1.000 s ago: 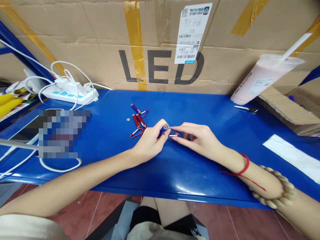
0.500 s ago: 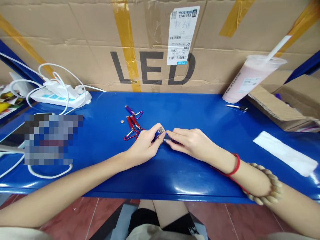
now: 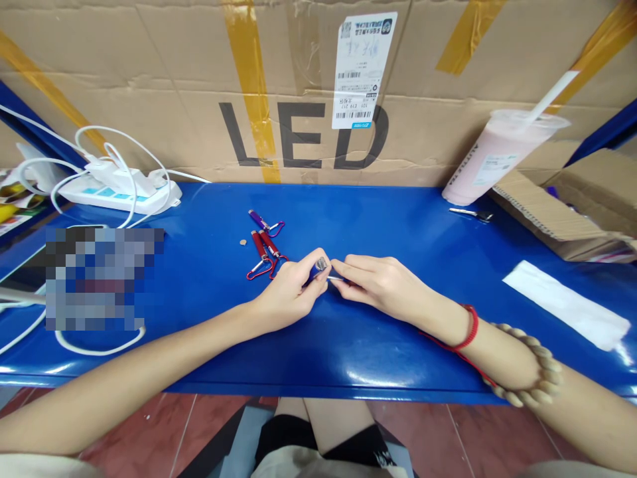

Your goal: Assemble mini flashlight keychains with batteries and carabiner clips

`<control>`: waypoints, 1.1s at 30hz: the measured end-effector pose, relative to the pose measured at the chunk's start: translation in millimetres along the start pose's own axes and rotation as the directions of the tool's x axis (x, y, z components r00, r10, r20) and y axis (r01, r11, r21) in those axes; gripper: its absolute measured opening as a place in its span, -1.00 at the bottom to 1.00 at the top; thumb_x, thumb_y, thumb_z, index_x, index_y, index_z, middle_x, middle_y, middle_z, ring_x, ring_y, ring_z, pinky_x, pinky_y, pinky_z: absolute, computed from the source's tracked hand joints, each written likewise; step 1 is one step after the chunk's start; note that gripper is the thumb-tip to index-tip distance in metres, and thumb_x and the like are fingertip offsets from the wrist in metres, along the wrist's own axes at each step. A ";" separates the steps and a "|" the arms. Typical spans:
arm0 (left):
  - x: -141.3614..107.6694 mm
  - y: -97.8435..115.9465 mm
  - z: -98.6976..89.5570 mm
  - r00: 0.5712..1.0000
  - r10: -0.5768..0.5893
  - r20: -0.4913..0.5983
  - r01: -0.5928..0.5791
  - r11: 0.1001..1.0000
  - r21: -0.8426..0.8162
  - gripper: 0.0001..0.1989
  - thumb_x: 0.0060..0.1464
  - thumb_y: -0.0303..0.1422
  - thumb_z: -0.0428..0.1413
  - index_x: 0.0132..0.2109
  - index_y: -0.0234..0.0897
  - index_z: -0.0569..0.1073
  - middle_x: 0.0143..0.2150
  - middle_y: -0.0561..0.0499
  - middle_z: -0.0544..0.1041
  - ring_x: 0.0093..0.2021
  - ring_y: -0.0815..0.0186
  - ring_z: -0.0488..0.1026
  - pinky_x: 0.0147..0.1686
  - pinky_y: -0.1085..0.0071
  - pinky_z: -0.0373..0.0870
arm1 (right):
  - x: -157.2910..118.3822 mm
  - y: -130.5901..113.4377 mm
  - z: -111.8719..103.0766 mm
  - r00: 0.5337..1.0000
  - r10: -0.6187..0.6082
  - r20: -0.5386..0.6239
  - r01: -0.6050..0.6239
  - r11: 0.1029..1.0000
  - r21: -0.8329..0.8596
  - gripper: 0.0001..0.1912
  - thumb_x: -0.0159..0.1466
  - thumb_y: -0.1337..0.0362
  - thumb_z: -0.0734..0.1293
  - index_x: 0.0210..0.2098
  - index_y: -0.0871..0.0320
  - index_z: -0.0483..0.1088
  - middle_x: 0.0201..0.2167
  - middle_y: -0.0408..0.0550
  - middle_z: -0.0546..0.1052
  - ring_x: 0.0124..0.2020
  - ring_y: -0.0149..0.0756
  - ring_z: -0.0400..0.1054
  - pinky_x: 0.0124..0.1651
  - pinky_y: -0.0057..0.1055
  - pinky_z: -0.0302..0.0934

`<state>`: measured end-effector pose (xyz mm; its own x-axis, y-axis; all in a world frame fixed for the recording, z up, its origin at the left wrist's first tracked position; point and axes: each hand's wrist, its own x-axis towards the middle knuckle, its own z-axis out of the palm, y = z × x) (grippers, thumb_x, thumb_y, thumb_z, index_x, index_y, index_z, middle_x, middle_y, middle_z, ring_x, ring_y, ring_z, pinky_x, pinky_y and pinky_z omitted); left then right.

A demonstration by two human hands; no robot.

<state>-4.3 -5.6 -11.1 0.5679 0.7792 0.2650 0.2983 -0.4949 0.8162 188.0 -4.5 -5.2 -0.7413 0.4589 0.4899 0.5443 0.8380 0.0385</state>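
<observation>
Head view: blue penlight (image 3: pixel 318 267), over the tabletop (image 3: pixel 378 222), pinched by the left hand (image 3: pixel 289 293) between thumb and fingers; right hand (image 3: pixel 375 281) just right of it, pinching its metal clip (image 3: pixel 335 279). Left of the blue penlight: two red penlights (image 3: pixel 259 245), one purple penlight (image 3: pixel 257 220), one small disc (image 3: pixel 243 242); well right: one cup (image 3: pixel 492 159).

Four penlights (image 3: pixel 269 243) perhaps, two hands (image 3: pixel 291 292)

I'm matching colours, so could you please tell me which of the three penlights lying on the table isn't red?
The purple penlight, nearest the carton; the two red penlights lie closer to the left hand.
</observation>
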 end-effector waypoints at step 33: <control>4.6 4.7 1.6 0.992 -0.110 -0.061 0.106 0.992 -0.064 -0.80 0.22 -0.25 -0.11 -0.32 -0.24 0.09 -0.47 0.15 0.18 -0.48 0.46 0.14 -0.43 0.49 0.16 | -2.4 8.5 0.9 0.994 0.109 0.026 -0.108 0.994 -0.018 -0.63 0.38 0.21 0.08 0.02 0.22 0.38 -0.39 -0.07 0.46 -0.42 -0.42 0.33 -0.48 -0.49 0.08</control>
<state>1.0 -5.0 -6.9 0.4840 0.8509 0.2044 0.3074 -0.3840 0.8707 194.1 1.8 -6.8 -0.6875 0.5548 0.4685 0.6284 0.7779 0.0009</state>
